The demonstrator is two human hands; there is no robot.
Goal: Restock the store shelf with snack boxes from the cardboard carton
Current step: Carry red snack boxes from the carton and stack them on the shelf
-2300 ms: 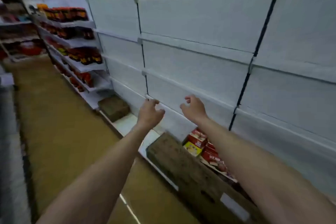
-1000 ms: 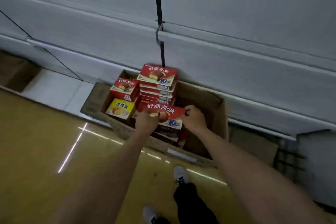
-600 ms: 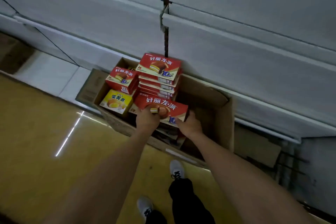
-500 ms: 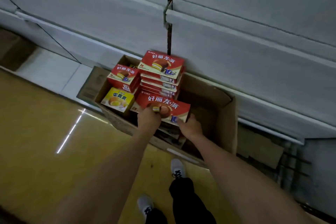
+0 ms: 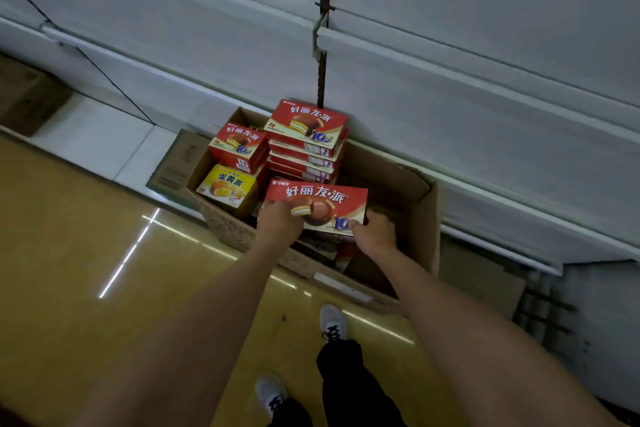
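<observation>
Lifted slightly higher than before, a red snack box (image 5: 317, 206) sits mid-frame over the cardboard carton (image 5: 420, 215). Left hand (image 5: 278, 225) and right hand (image 5: 375, 232) pinch its near corners, thumbs on top.

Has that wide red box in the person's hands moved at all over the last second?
Yes. The wide red box has risen slightly, closer to the stack of red boxes in the carton.

the scene is dim and flat, with a cool grey cast on the shelf (image 5: 450, 87). 2 thin white streaks of glare cross the glossy yellow floor (image 5: 69, 253) at centre left. the carton (image 5: 424, 218) interior is in deep shadow. wide-angle distortion bends the shelf edges; the forearms at the bottom are soft.
</observation>
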